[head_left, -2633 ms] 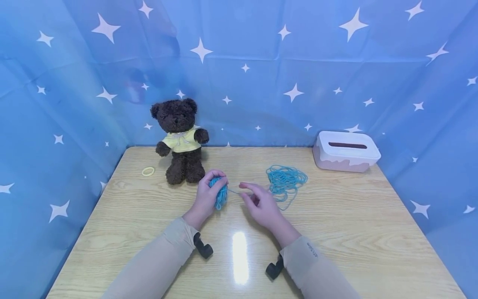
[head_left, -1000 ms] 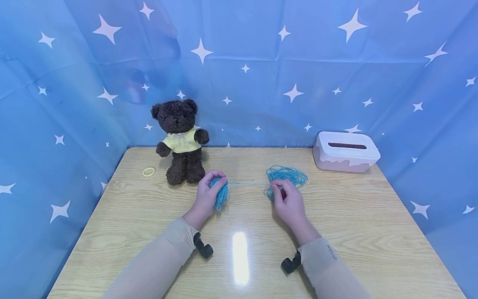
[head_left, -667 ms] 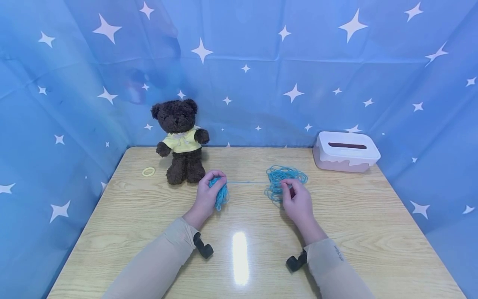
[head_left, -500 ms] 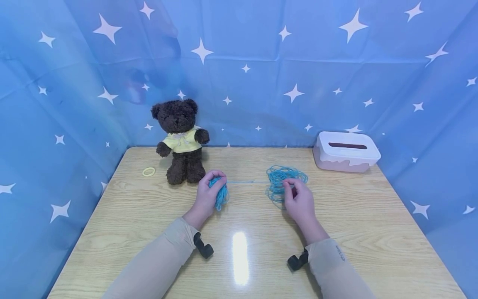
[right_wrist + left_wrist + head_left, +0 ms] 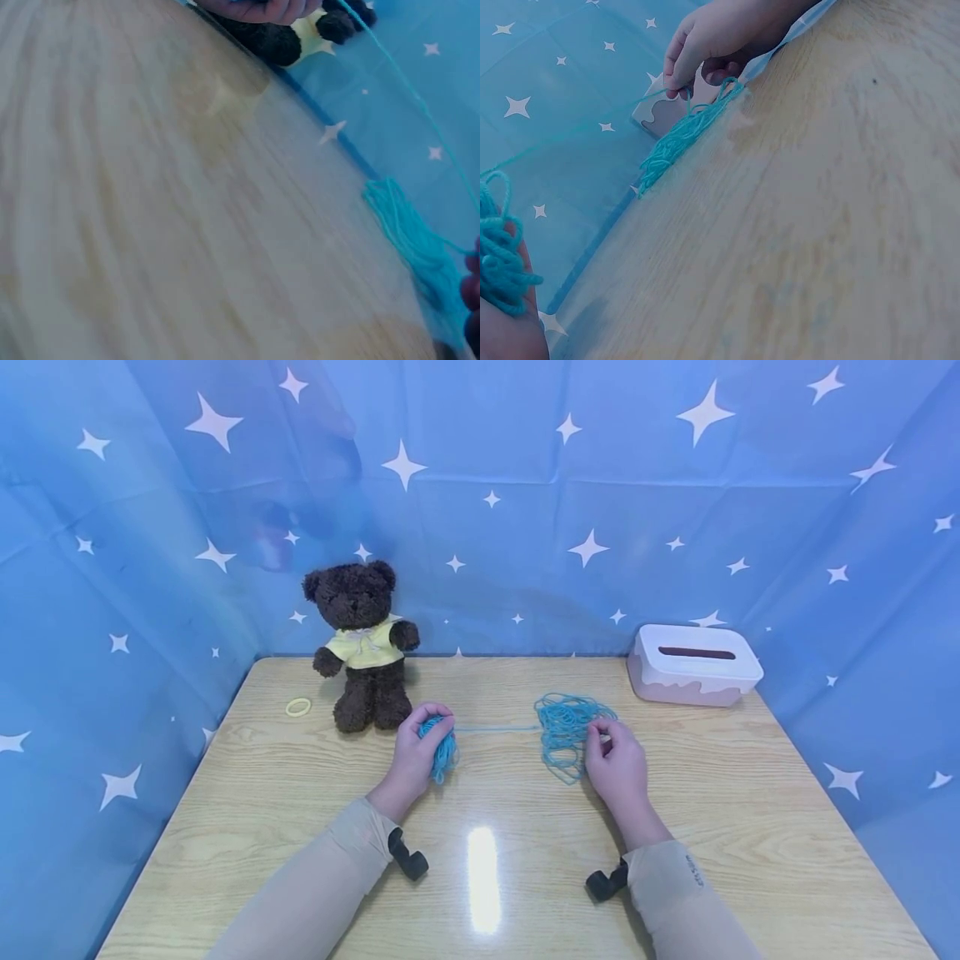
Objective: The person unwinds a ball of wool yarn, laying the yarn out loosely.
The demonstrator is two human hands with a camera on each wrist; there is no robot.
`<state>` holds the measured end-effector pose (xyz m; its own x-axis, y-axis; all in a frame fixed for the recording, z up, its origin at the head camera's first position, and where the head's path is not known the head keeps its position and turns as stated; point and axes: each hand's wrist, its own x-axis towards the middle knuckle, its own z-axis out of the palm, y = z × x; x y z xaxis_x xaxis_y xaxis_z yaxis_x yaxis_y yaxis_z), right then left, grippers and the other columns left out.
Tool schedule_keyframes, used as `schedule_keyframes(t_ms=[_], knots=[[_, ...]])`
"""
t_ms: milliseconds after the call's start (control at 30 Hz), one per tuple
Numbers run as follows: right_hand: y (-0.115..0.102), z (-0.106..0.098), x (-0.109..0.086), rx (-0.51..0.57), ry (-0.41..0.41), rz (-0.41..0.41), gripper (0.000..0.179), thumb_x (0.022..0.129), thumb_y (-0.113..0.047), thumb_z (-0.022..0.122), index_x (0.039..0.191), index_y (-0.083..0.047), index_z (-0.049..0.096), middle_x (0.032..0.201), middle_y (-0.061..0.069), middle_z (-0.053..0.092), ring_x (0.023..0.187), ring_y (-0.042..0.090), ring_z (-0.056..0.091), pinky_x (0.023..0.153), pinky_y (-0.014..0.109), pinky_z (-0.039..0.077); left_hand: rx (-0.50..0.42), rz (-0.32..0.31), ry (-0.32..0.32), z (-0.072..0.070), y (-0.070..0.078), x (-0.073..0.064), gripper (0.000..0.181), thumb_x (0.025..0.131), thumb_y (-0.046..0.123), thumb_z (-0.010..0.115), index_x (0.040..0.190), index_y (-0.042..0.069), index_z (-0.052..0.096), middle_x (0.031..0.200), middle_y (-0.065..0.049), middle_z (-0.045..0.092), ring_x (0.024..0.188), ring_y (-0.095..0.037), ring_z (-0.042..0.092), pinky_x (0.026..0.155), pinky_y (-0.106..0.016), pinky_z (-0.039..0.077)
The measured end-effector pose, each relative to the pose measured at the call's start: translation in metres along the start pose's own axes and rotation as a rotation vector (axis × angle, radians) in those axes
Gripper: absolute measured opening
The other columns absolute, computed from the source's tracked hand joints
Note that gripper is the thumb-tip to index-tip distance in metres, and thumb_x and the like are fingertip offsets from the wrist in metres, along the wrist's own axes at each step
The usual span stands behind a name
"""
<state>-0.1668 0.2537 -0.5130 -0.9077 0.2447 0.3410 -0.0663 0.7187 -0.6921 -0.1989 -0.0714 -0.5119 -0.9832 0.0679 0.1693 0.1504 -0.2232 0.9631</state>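
My left hand (image 5: 416,747) grips a wound bundle of turquoise yarn (image 5: 444,756), with loops hanging out below the thumb. A single strand (image 5: 495,728) stretches from that bundle across to my right hand (image 5: 618,768), whose thumb and fingertips pinch it. Beside and partly behind the right fingers, a loose pile of the same yarn (image 5: 561,727) lies on the table. The left wrist view shows the right hand (image 5: 709,49) holding the taut strand just above the pile (image 5: 679,142). Only the right fingertips (image 5: 472,289) appear at the edge of the right wrist view.
A brown teddy bear (image 5: 356,643) in a yellow top stands behind the left hand. Left of it lies a yellow ring (image 5: 297,707). A white and pink tissue box (image 5: 696,685) sits at the back right of the wooden table (image 5: 750,827). Behind hangs a starry blue curtain (image 5: 517,443).
The right hand has moved right from near the left hand to the loose pile, and the strand now spans the gap. The left hand has stayed in place, gripping the bundle.
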Motion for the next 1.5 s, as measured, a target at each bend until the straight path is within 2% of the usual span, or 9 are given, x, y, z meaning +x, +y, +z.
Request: schedule_keyframes(t_ms=[367,400,600,633,800,1033,1267,1400,1500], knots=[[-0.007,0.003,-0.003,0.071,-0.029,-0.108,0.022,0.104,-0.01,0.069,0.124,-0.003,0.075,0.112,0.013,0.07,0.068,0.004,0.054,0.065,0.022,0.047,0.016,0.008,0.006,0.001,0.0,0.0,0.012,0.107,0.012,0.066,0.112,0.002,0.067,0.09,0.006,0.067,0.071,-0.007,0.06,0.067,-0.02,0.052],[-0.009,0.005,-0.004,0.079,-0.039,-0.131,0.023,0.104,-0.009,0.07,0.125,-0.003,0.075,0.114,0.014,0.071,0.069,0.004,0.054,0.071,0.021,0.049,0.015,0.008,0.004,0.001,0.0,0.0,0.011,0.107,0.012,0.066,0.112,0.002,0.067,0.09,0.006,0.067,0.071,-0.008,0.06,0.066,-0.02,0.052],[-0.019,0.016,-0.012,0.136,-0.163,-0.237,0.03,0.104,-0.011,0.073,0.133,-0.004,0.074,0.13,0.015,0.074,0.072,0.003,0.056,0.073,0.021,0.053,0.004,0.006,-0.001,0.001,-0.001,-0.001,0.008,0.108,0.011,0.065,0.111,0.004,0.066,0.089,0.006,0.068,0.072,-0.008,0.063,0.066,-0.02,0.053],[-0.021,0.018,-0.013,0.154,-0.188,-0.246,0.031,0.104,-0.012,0.073,0.134,-0.004,0.073,0.13,0.016,0.074,0.072,0.003,0.056,0.066,0.022,0.052,0.003,0.005,0.0,0.001,0.0,-0.001,0.007,0.108,0.011,0.065,0.111,0.005,0.067,0.089,0.005,0.069,0.072,-0.008,0.063,0.066,-0.02,0.053],[-0.03,0.027,-0.019,0.206,-0.309,-0.28,0.038,0.106,-0.017,0.073,0.141,-0.004,0.07,0.133,0.017,0.073,0.071,0.003,0.058,0.064,0.022,0.054,0.005,-0.006,0.004,0.001,0.001,-0.001,0.005,0.108,0.011,0.066,0.111,0.006,0.067,0.09,0.005,0.069,0.073,-0.008,0.063,0.066,-0.02,0.053],[-0.043,0.035,-0.02,0.166,-0.417,-0.247,0.05,0.108,-0.03,0.071,0.153,-0.011,0.062,0.143,0.012,0.069,0.073,0.004,0.058,0.068,0.024,0.054,-0.002,0.003,0.0,0.002,-0.001,-0.001,0.009,0.108,0.011,0.066,0.111,0.003,0.066,0.092,0.005,0.069,0.074,-0.008,0.064,0.067,-0.019,0.053],[-0.049,0.04,-0.02,0.135,-0.434,-0.251,0.049,0.108,-0.033,0.071,0.152,-0.011,0.064,0.141,0.008,0.071,0.072,0.001,0.056,0.068,0.023,0.051,0.009,0.002,-0.005,0.002,-0.002,0.0,0.013,0.108,0.012,0.066,0.113,0.0,0.066,0.094,0.006,0.068,0.075,-0.007,0.063,0.069,-0.019,0.053],[-0.051,0.04,-0.021,0.108,-0.44,-0.269,0.048,0.108,-0.035,0.072,0.15,-0.012,0.066,0.139,0.008,0.072,0.074,0.01,0.06,0.07,0.029,0.053,0.011,0.006,-0.003,0.002,-0.002,0.001,0.009,0.108,0.012,0.066,0.11,0.003,0.067,0.094,0.006,0.068,0.075,-0.007,0.063,0.069,-0.019,0.053],[-0.055,0.042,-0.021,0.038,-0.428,-0.302,0.051,0.107,-0.04,0.073,0.151,-0.014,0.066,0.145,0.007,0.072,0.1,0.023,0.075,0.09,0.041,0.063,0.019,0.005,0.003,0.002,-0.002,0.0,0.006,0.107,0.012,0.066,0.11,0.006,0.068,0.094,0.005,0.068,0.075,-0.007,0.063,0.069,-0.019,0.053]])
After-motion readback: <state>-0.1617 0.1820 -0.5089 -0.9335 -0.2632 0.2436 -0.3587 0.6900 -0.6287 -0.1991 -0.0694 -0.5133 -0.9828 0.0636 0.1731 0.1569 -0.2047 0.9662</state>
